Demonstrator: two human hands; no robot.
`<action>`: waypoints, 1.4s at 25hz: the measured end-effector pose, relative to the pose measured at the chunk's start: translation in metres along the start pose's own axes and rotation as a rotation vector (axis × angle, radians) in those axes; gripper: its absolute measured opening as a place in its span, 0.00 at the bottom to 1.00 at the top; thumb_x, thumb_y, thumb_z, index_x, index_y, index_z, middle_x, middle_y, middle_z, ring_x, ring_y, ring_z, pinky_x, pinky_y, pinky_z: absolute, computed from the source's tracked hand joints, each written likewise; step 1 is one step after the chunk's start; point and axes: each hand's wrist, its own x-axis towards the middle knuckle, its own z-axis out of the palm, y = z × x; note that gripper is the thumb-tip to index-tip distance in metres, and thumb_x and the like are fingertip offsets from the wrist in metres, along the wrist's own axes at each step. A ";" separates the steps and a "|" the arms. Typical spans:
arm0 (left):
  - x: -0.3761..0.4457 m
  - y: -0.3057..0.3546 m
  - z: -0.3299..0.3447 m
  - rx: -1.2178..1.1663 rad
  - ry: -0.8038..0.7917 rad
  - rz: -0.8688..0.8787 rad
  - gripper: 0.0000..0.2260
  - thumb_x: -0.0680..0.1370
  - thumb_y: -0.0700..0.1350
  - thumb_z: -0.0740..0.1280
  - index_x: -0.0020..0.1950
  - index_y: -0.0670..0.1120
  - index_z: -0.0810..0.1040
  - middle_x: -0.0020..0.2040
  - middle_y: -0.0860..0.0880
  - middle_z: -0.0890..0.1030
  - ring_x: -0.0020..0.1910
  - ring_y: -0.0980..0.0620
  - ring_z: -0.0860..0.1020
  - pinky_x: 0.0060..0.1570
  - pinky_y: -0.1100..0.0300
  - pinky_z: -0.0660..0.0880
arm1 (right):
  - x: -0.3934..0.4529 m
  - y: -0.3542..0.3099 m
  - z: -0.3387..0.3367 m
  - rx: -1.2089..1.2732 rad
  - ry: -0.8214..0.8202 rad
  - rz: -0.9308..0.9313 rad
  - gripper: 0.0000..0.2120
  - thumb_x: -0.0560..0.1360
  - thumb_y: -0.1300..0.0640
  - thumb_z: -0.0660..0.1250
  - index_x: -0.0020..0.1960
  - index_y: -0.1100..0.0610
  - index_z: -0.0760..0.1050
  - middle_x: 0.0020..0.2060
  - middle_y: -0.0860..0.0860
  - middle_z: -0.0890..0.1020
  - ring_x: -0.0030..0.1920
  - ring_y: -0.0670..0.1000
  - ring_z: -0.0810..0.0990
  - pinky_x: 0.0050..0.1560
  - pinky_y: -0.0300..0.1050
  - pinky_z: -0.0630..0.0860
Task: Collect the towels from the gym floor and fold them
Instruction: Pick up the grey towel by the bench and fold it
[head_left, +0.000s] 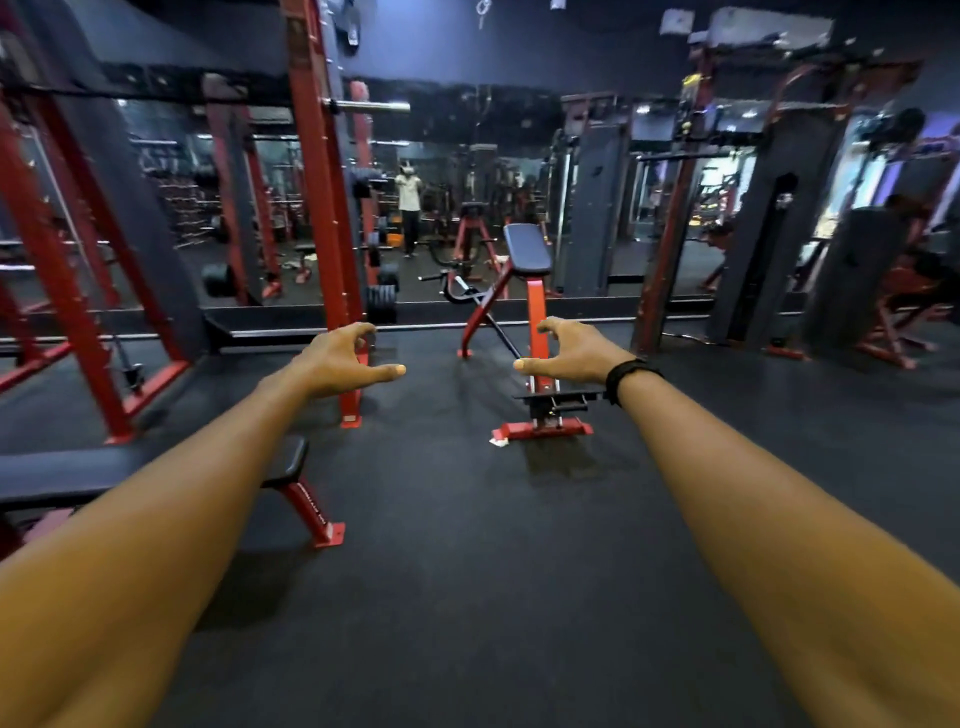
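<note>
Both bare arms are reaching forward from the bottom corners of the frame toward its middle. The left hand is hovering in the centre-left, fingers loosely curved and spread, thumb pointing right, holding nothing. The right hand is mirroring it in the centre-right, fingers relaxed and released, thumb pointing left, also holding nothing; a black band is sitting on its wrist.

The only cloth-like thing in sight is a small white crumpled scrap lying on the dark rubber gym floor, just beside the left end of the red base bar of the red-framed bench with a dark padded rest. It is lying below the gap between the two hands, nearer the right one, touched by neither. It is too small to tell whether it is a towel.

In the lower left of the frame a flat black padded bench on red legs is passing under the left forearm; white lettering is running down its red leg, too blurred to read. A red steel rack upright is standing behind the left hand. Across the upper half a wall mirror is reflecting more red machines and a distant standing person in a pale top and dark trousers.
</note>
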 end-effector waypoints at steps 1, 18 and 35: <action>0.011 -0.014 -0.004 0.002 0.008 -0.018 0.41 0.67 0.63 0.73 0.74 0.47 0.64 0.69 0.44 0.72 0.66 0.46 0.72 0.64 0.54 0.68 | 0.019 -0.007 0.008 0.010 -0.011 -0.017 0.36 0.71 0.42 0.71 0.72 0.58 0.64 0.70 0.55 0.70 0.69 0.55 0.69 0.68 0.48 0.67; 0.180 -0.270 -0.141 0.055 0.203 -0.336 0.42 0.67 0.63 0.72 0.75 0.45 0.63 0.70 0.43 0.71 0.66 0.45 0.72 0.65 0.51 0.68 | 0.371 -0.208 0.170 0.081 -0.218 -0.384 0.40 0.71 0.40 0.70 0.74 0.59 0.60 0.72 0.55 0.68 0.71 0.55 0.67 0.69 0.48 0.65; 0.245 -0.480 -0.255 0.213 0.599 -0.878 0.36 0.70 0.61 0.71 0.73 0.45 0.66 0.68 0.43 0.73 0.65 0.46 0.73 0.66 0.54 0.67 | 0.650 -0.471 0.358 0.169 -0.498 -0.969 0.40 0.71 0.40 0.70 0.74 0.60 0.61 0.72 0.57 0.67 0.71 0.56 0.67 0.70 0.51 0.65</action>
